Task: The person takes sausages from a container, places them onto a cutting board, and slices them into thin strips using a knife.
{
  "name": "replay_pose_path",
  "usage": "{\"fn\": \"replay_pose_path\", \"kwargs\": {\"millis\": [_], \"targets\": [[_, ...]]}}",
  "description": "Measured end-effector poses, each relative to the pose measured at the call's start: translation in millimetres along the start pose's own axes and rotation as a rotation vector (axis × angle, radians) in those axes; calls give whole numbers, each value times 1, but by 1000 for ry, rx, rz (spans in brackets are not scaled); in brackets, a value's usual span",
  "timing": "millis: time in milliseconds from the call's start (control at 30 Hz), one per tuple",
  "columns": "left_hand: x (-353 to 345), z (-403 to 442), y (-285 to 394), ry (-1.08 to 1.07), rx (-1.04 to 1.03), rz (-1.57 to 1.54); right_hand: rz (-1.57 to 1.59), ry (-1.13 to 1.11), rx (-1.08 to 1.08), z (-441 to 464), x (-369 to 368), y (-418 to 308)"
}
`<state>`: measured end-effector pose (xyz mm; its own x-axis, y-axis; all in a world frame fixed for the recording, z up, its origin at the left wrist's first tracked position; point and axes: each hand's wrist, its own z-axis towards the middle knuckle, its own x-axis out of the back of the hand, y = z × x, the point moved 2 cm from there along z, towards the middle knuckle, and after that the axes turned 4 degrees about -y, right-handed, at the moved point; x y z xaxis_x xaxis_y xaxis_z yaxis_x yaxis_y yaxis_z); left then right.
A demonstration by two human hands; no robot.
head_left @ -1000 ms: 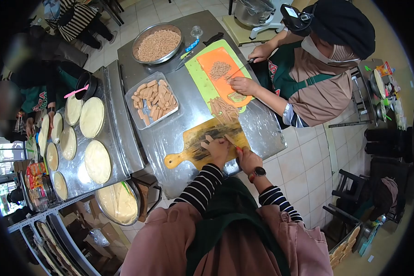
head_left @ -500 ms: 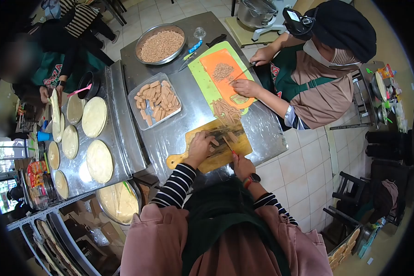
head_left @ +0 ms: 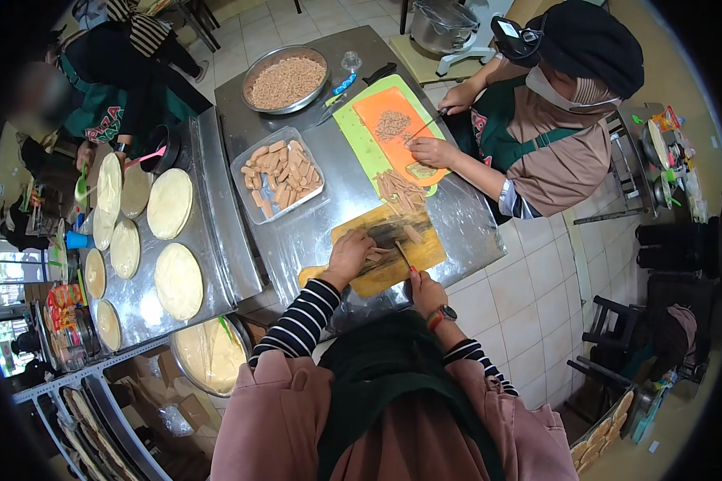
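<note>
On a wooden cutting board (head_left: 385, 280) with a dark stained middle, my left hand (head_left: 351, 255) has its fingers bent over a piece of brown sausage (head_left: 376, 254). My right hand (head_left: 427, 292) grips a knife (head_left: 411, 268) with a red handle. Its blade points away from me over the board, to the right of the sausage and apart from my left fingers. Beyond the blade lie a few cut sausage pieces (head_left: 413, 233). A heap of sausage strips (head_left: 399, 191) sits past the board's far edge.
Past the board stands a clear tub (head_left: 241, 186) of sausages, then a metal bowl (head_left: 251, 98) of diced pieces. A co-worker (head_left: 537, 152) cuts on an orange board (head_left: 369, 108) at the right. Flat dough rounds (head_left: 178, 280) cover the left table, where another person works.
The view has shifted slightly. My knife has moved a little away from the cut pieces beyond it. At the left, the other person's hand now holds something green.
</note>
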<state>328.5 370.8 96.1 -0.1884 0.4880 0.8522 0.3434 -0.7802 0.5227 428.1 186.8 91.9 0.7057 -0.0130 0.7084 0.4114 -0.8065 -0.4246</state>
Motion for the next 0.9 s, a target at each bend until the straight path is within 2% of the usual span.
{"fn": "replay_pose_path", "kwargs": {"millis": [133,267,333,367,433,567,633,767,833,900], "targets": [[-4,-8,-8,-153,-3,78,-24,-9,8,-5,-2,-4],[-6,-7,-7,-75,87,18,-39,-28,41,-1,-9,-7],[-7,-9,-2,43,252,-80,-51,-40,48,0,-9,-11],[-7,-10,2,44,254,-80,-61,-51,55,2,-8,-14],[-10,-15,5,42,517,-271,-70,-57,69,7,-10,-15],[-49,-17,0,0,497,-480,-116,-104,86,3,-6,-17],[-57,-17,9,131,357,-356,-96,-97,77,-6,-8,-8],[-62,-23,23,287,348,-492,-38,-66,34,-21,-20,13],[-65,-32,25,306,561,-646,-12,-49,4,-24,-20,15],[-64,-36,31,270,630,-693,18,-35,-22,-24,-23,15]]}}
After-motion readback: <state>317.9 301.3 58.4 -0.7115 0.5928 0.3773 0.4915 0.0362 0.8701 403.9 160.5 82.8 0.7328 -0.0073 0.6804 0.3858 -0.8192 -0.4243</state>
